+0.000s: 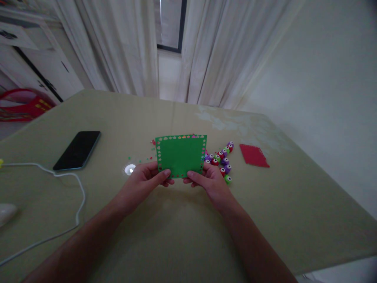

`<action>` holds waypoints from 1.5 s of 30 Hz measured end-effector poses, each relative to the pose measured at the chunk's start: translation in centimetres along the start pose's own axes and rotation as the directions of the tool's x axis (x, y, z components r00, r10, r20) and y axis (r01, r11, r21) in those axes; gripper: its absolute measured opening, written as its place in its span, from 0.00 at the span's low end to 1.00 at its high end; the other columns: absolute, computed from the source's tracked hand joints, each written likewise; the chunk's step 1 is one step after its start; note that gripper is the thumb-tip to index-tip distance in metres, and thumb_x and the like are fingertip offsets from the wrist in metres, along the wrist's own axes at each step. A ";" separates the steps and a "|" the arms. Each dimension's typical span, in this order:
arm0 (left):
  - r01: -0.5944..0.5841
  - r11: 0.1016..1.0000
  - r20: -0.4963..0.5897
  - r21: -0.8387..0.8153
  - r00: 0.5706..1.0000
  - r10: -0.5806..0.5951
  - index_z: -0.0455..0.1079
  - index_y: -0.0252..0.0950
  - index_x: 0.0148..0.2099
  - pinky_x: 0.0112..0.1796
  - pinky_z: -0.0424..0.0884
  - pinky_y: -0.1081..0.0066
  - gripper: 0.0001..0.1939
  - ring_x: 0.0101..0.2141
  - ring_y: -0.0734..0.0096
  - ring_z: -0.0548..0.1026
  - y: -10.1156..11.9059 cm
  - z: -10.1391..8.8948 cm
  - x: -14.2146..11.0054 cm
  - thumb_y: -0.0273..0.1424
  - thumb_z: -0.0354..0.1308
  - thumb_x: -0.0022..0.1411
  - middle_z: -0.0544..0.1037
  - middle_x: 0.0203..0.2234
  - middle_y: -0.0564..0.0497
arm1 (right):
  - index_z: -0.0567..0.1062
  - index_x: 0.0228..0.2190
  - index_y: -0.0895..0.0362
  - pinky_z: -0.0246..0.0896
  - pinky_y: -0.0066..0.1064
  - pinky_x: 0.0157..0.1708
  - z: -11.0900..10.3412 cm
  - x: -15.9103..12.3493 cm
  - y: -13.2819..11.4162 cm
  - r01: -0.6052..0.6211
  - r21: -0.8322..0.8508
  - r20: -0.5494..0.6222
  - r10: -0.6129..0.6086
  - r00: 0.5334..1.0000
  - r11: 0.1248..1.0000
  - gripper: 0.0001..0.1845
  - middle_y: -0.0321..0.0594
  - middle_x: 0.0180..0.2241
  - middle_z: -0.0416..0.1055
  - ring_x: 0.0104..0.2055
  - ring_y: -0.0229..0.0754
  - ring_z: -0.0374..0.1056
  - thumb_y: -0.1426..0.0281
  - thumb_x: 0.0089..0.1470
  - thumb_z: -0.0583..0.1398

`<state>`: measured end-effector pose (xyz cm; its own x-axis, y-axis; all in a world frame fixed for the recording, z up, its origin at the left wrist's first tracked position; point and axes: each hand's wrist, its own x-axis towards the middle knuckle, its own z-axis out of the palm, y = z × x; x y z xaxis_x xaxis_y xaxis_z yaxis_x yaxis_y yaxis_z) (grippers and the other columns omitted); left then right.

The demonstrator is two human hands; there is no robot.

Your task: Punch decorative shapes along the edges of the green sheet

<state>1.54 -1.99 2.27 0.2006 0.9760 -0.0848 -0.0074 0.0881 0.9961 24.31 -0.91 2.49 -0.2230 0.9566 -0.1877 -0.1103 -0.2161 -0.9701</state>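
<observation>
A green sheet of paper (pixel 180 156) with small shapes punched along its edges is held up above the table, tilted toward me. My left hand (pixel 145 177) pinches its lower left corner between thumb and fingers. At the lower right corner, my right hand (pixel 210 181) grips it the same way. Behind and to the right of the sheet lie several small round paper punches (pixel 220 159) in purple, red and green, partly hidden by the paper and my right hand. A red piece of paper (pixel 253 155) with a cut edge rests farther right.
Tiny red and green paper bits (pixel 140 160) are scattered left of the sheet, near a round white object (pixel 129 169). A dark phone (pixel 78 150) lies on the table (pixel 176 243) at the left. A white cable (pixel 81 192) curls beside it. Curtains (pixel 118 51) hang behind.
</observation>
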 end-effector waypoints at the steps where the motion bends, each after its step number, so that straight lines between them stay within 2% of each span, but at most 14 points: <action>1: -0.002 1.000 -0.001 0.001 1.000 0.002 0.82 0.41 0.39 0.35 0.79 0.67 0.15 0.31 0.63 0.83 0.0 0.0 0.0 0.46 0.68 0.61 0.86 0.30 0.49 | 0.82 0.36 0.55 0.68 0.30 0.30 0.0 0.0 0.0 0.001 -0.001 0.000 -0.001 1.000 1.000 0.16 0.40 0.32 0.83 0.32 0.44 0.80 0.60 0.47 0.75; 6: 0.001 0.999 -0.023 0.042 1.000 0.000 0.82 0.40 0.40 0.35 0.79 0.66 0.17 0.31 0.61 0.83 0.0 0.1 -0.2 0.49 0.68 0.61 0.85 0.29 0.49 | 0.82 0.36 0.55 0.68 0.31 0.30 -0.1 -0.1 -0.1 0.008 -0.024 0.015 -0.007 1.000 1.000 0.17 0.41 0.31 0.83 0.32 0.44 0.79 0.59 0.48 0.74; 13: -0.030 1.000 -0.192 0.009 0.981 0.031 0.79 0.39 0.47 0.44 0.80 0.65 0.20 0.43 0.58 0.84 -0.4 -0.6 0.8 0.47 0.70 0.59 0.86 0.45 0.46 | 0.81 0.35 0.56 0.69 0.32 0.28 0.2 -0.2 0.5 0.070 -0.212 0.149 -0.039 0.988 0.975 0.16 0.39 0.30 0.81 0.28 0.42 0.74 0.57 0.52 0.72; 17: -0.031 0.986 -0.188 0.162 0.980 0.062 0.76 0.37 0.50 0.43 0.80 0.61 0.23 0.42 0.55 0.85 -1.5 -1.5 1.3 0.46 0.69 0.59 0.86 0.44 0.43 | 0.81 0.37 0.55 0.67 0.33 0.30 -0.2 -0.3 0.0 0.209 -0.416 0.009 -0.226 0.974 0.885 0.13 0.39 0.29 0.80 0.29 0.43 0.74 0.59 0.57 0.69; 20: -0.014 0.926 -0.138 0.377 0.988 0.071 0.72 0.37 0.55 0.36 0.79 0.63 0.25 0.36 0.56 0.85 -2.1 -1.5 1.3 0.47 0.64 0.64 0.87 0.39 0.44 | 0.81 0.37 0.54 0.66 0.34 0.34 -2.0 0.0 -1.1 0.305 -0.550 -0.183 -0.468 0.864 0.778 0.12 0.40 0.31 0.80 0.32 0.44 0.73 0.58 0.61 0.67; 23: -0.020 0.726 -0.127 0.687 0.981 0.147 0.67 0.37 0.62 0.32 0.74 0.65 0.26 0.30 0.58 0.81 -2.6 -1.3 1.1 0.46 0.57 0.69 0.85 0.34 0.48 | 0.80 0.38 0.55 0.68 0.36 0.38 -5.1 0.7 -1.9 0.311 -0.567 -0.363 -0.570 0.737 0.763 0.15 0.42 0.35 0.80 0.35 0.45 0.74 0.56 0.61 0.65; 25: -0.028 0.574 -0.143 0.818 0.957 0.251 0.64 0.35 0.66 0.38 0.75 0.61 0.28 0.34 0.56 0.81 -3.0 -1.1 1.0 0.45 0.54 0.70 0.83 0.38 0.44 | 0.79 0.40 0.56 0.69 0.37 0.42 -7.4 1.5 -2.1 0.304 -0.586 -0.435 -0.608 0.664 0.751 0.17 0.45 0.38 0.80 0.39 0.47 0.75 0.54 0.62 0.64; 27: -0.065 0.454 -0.140 0.889 0.905 0.402 0.62 0.33 0.68 0.49 0.73 0.54 0.30 0.45 0.49 0.79 -3.2 -0.7 0.9 0.44 0.54 0.71 0.80 0.50 0.37 | 0.78 0.44 0.58 0.70 0.40 0.47 -9.7 2.8 -2.0 0.291 -0.621 -0.451 -0.636 0.626 0.728 0.21 0.49 0.43 0.80 0.45 0.49 0.76 0.53 0.63 0.62; 29: -0.111 0.352 -0.104 0.930 0.836 0.539 0.62 0.33 0.68 0.57 0.67 0.47 0.30 0.57 0.42 0.73 -3.2 0.2 0.6 0.44 0.55 0.71 0.74 0.59 0.33 | 0.77 0.49 0.59 0.69 0.42 0.51 -11.9 4.4 -1.8 0.229 -0.676 -0.431 -0.627 0.648 0.701 0.25 0.53 0.49 0.79 0.50 0.51 0.75 0.51 0.64 0.59; 31: -0.146 0.283 -0.056 0.948 0.798 0.599 0.62 0.37 0.69 0.59 0.64 0.45 0.29 0.61 0.40 0.68 -3.1 1.7 0.3 0.43 0.55 0.71 0.70 0.65 0.35 | 0.75 0.52 0.58 0.66 0.45 0.55 -13.7 6.2 -1.8 0.137 -0.752 -0.400 -0.613 0.682 0.644 0.26 0.54 0.53 0.77 0.54 0.53 0.73 0.52 0.64 0.58; 34: -0.331 0.242 0.149 0.912 0.817 0.557 0.60 0.39 0.71 0.61 0.64 0.48 0.29 0.62 0.47 0.69 -3.1 5.1 0.2 0.41 0.56 0.72 0.70 0.66 0.39 | 0.78 0.47 0.59 0.58 0.50 0.62 -16.0 8.6 -1.7 0.073 -0.783 -0.386 -0.575 0.721 0.617 0.21 0.57 0.54 0.77 0.59 0.58 0.70 0.58 0.59 0.64; 37: -0.399 0.264 0.240 0.878 0.845 0.478 0.57 0.40 0.73 0.64 0.63 0.49 0.36 0.66 0.48 0.66 -3.3 9.5 1.3 0.48 0.58 0.69 0.66 0.69 0.39 | 0.80 0.42 0.59 0.60 0.50 0.60 -17.4 9.9 -1.4 0.026 -0.795 -0.364 -0.509 0.780 0.606 0.15 0.56 0.48 0.79 0.54 0.58 0.73 0.62 0.57 0.65; 42: -0.344 0.248 0.246 0.906 0.902 0.354 0.51 0.39 0.77 0.68 0.53 0.46 0.57 0.72 0.38 0.53 -3.4 15.8 4.6 0.57 0.68 0.55 0.55 0.74 0.37 | 0.81 0.38 0.56 0.66 0.39 0.51 -18.3 10.4 -0.6 0.078 -0.807 -0.250 -0.458 0.853 0.586 0.12 0.47 0.41 0.81 0.45 0.49 0.75 0.62 0.61 0.61; 45: -0.298 0.265 0.203 0.917 0.920 0.334 0.54 0.38 0.76 0.67 0.52 0.41 0.58 0.71 0.31 0.52 -3.2 17.8 6.3 0.59 0.69 0.52 0.55 0.74 0.34 | 0.81 0.35 0.57 0.67 0.36 0.44 -18.4 10.1 -0.2 0.144 -0.796 -0.160 -0.434 0.887 0.588 0.15 0.44 0.36 0.82 0.40 0.47 0.75 0.59 0.62 0.60</action>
<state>20.24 0.34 -1.03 0.3806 0.8875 0.2599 0.8365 -0.4502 0.3123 39.93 12.41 -2.02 0.0049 0.9733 0.2295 0.6740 0.1663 -0.7198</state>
